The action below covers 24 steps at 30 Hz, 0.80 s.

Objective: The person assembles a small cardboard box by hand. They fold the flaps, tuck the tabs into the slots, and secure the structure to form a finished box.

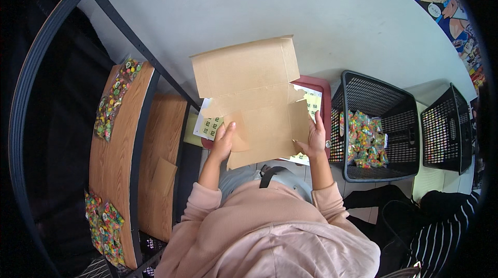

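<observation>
1. Plainly, the left hand (223, 143) holds the near left side of an unfolded brown cardboard box (264, 117), its thumb lying on top beside the left flap (238, 135).
2. Opposite, the right hand (314, 137) grips the right edge near the right flap (299, 117), thumb and fingers spread around the board.
3. So the box lies between the two hands, in front of the person's body; its wide lid panel (244, 68) reaches beyond both, toward the wall.
4. Beneath it show label sheets (209, 126) and a dark red rim (325, 93).
5. Just right of the right hand stands a black basket (381, 178) with bagged candies (365, 140) inside; a second black basket (443, 127) is farther right.
6. Left of the left hand, a wood-topped shelf (116, 158) carries candy bags at its far end (115, 101) and near end (106, 228); a lower shelf (155, 210) bears a flat cardboard piece (164, 177).
7. At lower right, another person's striped sleeve (446, 236) shows.
</observation>
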### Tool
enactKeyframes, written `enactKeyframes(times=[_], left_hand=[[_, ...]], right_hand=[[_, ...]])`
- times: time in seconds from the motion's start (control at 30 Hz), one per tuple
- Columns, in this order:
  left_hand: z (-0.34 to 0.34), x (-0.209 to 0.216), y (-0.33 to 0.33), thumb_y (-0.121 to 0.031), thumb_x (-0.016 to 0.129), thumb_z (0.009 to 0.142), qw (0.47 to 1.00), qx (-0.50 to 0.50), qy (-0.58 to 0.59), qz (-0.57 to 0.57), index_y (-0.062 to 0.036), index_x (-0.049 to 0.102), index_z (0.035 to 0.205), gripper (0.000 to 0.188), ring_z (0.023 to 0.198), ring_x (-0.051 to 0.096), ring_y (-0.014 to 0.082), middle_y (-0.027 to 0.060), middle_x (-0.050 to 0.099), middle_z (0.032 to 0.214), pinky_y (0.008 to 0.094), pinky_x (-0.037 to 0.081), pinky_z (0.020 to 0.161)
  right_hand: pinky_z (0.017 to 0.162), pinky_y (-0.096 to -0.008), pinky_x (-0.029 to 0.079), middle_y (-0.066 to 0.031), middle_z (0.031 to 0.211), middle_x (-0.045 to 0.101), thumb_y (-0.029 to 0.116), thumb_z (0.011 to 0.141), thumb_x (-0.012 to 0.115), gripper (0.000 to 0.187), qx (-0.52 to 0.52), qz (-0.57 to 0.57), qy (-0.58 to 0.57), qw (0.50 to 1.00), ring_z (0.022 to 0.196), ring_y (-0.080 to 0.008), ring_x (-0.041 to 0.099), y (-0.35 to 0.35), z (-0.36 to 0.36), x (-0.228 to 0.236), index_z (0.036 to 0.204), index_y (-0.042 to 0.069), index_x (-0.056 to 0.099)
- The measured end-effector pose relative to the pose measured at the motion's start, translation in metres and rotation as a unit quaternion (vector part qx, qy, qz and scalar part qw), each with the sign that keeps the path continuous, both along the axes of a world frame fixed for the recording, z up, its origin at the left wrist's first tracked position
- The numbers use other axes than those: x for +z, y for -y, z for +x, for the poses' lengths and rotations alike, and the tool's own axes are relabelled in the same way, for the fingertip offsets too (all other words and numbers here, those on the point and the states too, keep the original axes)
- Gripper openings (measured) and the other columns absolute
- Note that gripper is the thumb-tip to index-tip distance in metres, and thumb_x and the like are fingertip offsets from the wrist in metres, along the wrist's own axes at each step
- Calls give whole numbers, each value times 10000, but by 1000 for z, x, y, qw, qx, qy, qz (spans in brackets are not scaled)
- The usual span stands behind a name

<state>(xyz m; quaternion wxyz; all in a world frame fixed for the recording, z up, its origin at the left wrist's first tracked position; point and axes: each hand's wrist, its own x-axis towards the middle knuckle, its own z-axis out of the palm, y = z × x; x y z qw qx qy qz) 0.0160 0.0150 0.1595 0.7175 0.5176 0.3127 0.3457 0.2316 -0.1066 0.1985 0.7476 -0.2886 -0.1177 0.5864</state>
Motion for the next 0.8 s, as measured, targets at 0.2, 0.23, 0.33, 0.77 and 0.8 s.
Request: enactKeyframes(times=[0.2,0.23,0.33,0.77,0.8], left_hand=[[-8,25,1,-222,411,923,1000,-24,9,-1,34,427,1185,367,1013,478,143,84,514,1123,280,370,881],[-8,23,0,-218,413,921,1000,-18,4,14,27,427,1184,359,1003,489,143,85,518,1117,282,384,867],[-7,20,3,-217,409,922,997,-6,-29,68,25,434,1172,349,987,497,142,85,525,1103,281,392,853],[-7,28,5,-341,319,944,962,55,-189,188,42,537,907,442,770,509,162,102,566,809,303,405,728],[-7,27,6,-340,318,944,964,56,-181,184,37,537,888,440,756,502,156,92,560,791,300,404,718]], right_hand=[[933,-414,357,-135,1233,476,554,878,268,657,115,124,-153,974,1100,-278,483,13,11,-4,1278,48,386],[919,-406,375,-125,1232,480,558,876,276,641,113,134,-174,969,1094,-278,488,12,8,-1,1270,69,405],[896,-393,396,-111,1196,512,576,867,282,637,115,108,-190,969,1062,-266,513,10,5,-12,1245,88,438],[887,-360,397,-117,1192,491,681,797,309,768,10,-48,-13,999,1077,-235,484,9,-12,-10,1267,81,396],[891,-359,393,-121,1197,486,679,799,307,767,18,-36,-11,999,1088,-233,476,9,-11,-12,1270,79,393]])
